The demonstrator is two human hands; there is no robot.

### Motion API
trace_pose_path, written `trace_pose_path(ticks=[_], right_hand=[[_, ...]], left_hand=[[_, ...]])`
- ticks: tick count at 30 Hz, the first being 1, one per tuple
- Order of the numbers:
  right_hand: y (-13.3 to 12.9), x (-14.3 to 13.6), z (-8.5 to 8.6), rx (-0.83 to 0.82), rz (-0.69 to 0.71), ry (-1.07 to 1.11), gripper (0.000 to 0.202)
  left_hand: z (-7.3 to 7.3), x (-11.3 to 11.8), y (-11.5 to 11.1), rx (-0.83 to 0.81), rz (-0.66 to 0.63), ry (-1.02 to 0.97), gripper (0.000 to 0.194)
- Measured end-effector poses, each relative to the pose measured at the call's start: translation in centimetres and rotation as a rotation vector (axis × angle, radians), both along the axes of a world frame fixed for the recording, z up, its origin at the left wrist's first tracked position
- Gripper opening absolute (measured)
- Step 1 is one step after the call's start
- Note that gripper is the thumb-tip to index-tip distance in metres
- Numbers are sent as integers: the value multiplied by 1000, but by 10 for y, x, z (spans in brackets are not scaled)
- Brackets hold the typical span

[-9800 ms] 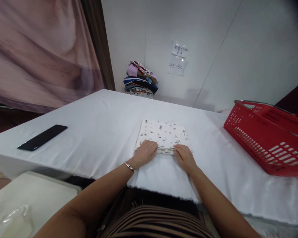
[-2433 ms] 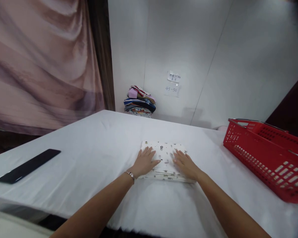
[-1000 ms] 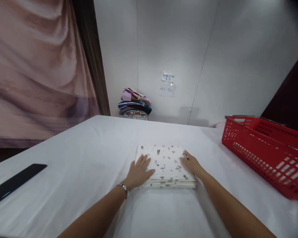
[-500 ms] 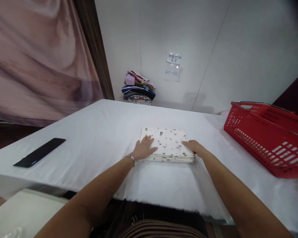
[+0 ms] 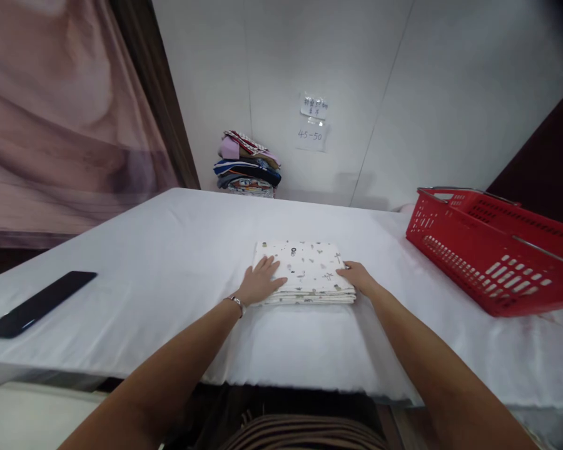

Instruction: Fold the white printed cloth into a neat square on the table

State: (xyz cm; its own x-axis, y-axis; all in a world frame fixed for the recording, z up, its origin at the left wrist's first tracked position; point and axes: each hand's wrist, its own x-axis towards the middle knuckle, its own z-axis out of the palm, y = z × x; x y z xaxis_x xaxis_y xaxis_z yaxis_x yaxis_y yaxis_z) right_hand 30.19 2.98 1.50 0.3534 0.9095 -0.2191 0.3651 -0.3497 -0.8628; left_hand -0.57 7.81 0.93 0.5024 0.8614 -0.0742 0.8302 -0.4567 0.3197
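In front of me a folded white cloth (image 5: 309, 265) with small printed figures lies on the white-covered table (image 5: 216, 231); its layers show along the near edge. My left hand (image 5: 261, 280) rests flat on the cloth's left side, fingers spread, with a bracelet at the wrist. At the right edge of the cloth, my right hand (image 5: 358, 276) has a fingertip on top and the hand closed around the side. Its other fingers are partly hidden.
A red plastic basket (image 5: 478, 250) stands on the right of the table. On the left lies a flat black object (image 5: 40, 303). Behind the far edge rises a pile of folded fabrics (image 5: 248, 164), against a wall with paper signs (image 5: 312, 134). A pink curtain (image 5: 65, 112) hangs at the left.
The view has shifted a little to the right, so everything sits further left in the picture. Both hands keep their places on the folded cloth.
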Motion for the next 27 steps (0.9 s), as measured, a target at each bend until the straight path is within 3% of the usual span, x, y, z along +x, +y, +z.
trace_pose_path(ticks=[5,8,11,16,22,27], right_hand=[[-12,7,-1,44,-25,64,40],[-29,17,-1,58,-78,122,29],[-56,24,-1,101,-85,160,18],[-92,19,-2,132,-15,173,18],[-91,10,-12,200,10,56,25],[-87,9,-16,341,63,-257,21]], left_hand=[[3,1,2,-9,-2,3,75],[5,-1,0,15,25,-75,67],[5,-6,-7,139,55,-224,53],[4,-19,-26,362,-142,-399,34],[-3,-30,-38,476,-223,-379,25],[-10,-35,-40,485,-216,-393,23]])
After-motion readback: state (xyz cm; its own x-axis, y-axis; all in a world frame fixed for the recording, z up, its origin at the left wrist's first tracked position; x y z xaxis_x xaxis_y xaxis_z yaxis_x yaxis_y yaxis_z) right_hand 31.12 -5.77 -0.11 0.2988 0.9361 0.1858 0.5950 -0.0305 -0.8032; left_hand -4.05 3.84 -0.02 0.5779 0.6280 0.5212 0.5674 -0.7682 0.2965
